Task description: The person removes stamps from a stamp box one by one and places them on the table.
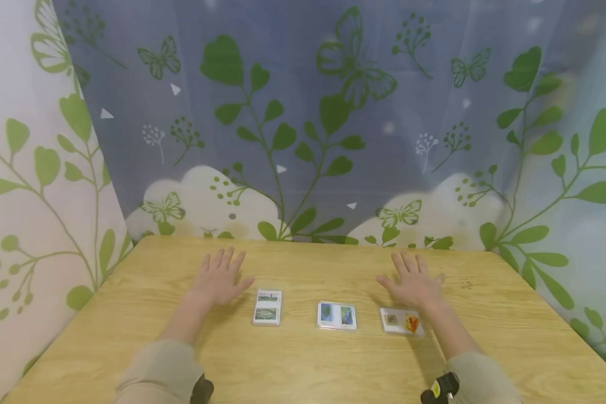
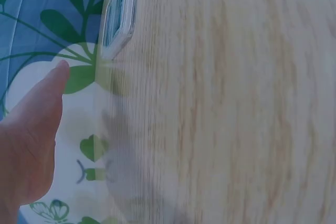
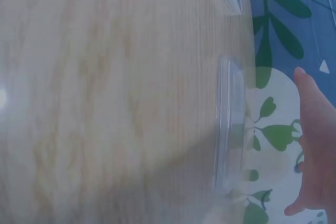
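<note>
Glossy clear plastic cases (image 1: 336, 316), smooth wood-grained tabletop (image 1: 303, 367), matt cloth-like curtain (image 1: 293, 73).

- Table (image 1: 303, 370): light wood with visible grain, spread across the lower part of the head view.
- Left case (image 1: 267, 307): flat, lower centre-left of the frame, long side running up it, two greyish-green pictures (image 1: 266, 314) one above the other.
- Middle case (image 1: 336, 316): lower centre, lying crosswise, two blue-green pictures side by side.
- Right case (image 1: 402, 322): lower centre-right, crosswise, one small brownish picture, one orange-red; apart from the middle case.
</note>
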The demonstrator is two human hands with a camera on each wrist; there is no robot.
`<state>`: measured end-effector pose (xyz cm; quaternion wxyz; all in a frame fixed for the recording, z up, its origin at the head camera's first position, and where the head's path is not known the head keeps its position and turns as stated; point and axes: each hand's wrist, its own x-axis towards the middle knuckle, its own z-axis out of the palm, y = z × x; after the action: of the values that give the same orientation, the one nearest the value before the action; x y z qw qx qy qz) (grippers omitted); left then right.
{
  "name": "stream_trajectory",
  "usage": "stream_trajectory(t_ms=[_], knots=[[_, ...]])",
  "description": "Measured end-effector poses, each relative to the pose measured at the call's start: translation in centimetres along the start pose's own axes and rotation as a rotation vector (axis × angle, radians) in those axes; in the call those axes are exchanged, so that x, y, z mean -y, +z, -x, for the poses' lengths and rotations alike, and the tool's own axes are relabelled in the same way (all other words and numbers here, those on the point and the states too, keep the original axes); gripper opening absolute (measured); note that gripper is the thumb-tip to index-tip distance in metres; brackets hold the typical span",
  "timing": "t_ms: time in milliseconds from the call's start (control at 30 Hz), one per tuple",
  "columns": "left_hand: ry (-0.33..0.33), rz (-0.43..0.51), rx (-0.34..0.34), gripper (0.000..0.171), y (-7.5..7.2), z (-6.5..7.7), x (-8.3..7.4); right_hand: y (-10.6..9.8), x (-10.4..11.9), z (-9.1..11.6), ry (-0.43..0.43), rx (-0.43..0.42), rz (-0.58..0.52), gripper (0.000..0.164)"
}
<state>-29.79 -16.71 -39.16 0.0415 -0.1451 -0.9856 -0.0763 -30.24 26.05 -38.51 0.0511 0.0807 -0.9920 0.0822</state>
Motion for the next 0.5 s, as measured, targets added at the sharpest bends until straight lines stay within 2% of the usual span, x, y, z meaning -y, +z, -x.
stream_trajectory(t_ms=[300,500], knots=[[-0.001,-0.038,-0.013,0.074,-1.2,0.5,0.6,-0.7,1.6,-0.4,-0.028,-0.011,0.047,0.088],[0.047,-0.123,-0.062,0.066,-2.1,0.8,0.7,-1.0,3.5,-0.8,-0.066,-0.104,0.072,0.078]])
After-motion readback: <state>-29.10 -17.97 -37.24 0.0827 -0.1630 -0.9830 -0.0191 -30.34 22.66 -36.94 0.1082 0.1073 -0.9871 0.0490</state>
